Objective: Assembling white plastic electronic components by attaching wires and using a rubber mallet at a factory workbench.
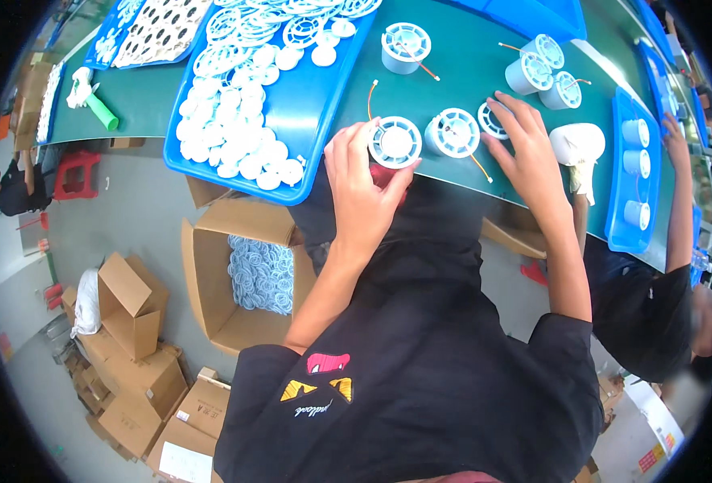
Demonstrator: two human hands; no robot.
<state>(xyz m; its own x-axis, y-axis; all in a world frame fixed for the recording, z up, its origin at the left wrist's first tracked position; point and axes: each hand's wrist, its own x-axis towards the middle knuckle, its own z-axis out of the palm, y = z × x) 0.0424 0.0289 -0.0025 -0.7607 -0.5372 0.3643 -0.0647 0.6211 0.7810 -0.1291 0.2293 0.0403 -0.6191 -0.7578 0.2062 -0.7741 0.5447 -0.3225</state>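
At the near table edge my left hand [358,181] is closed round a pale cylindrical housing [395,142], its spoked round face up, with an orange-red wire rising beside it. To the right, the thumb and fingers of my right hand [530,149] grip the side of a pale spoked ring [493,121], partly covered by the fingers. Between the two hands stands another spoked housing [451,133], tilted a little, its wire trailing toward the table edge. One more wired housing [407,48] stands farther back.
A blue tray [312,173] heaped with white discs and rings lies left. Several housings [530,74] cluster at back right, near a white-wrapped object [577,145] and a blue tray [620,217] of housings. A carton [203,282] of blue rings sits below. Another person's arm [679,193] reaches in at right.
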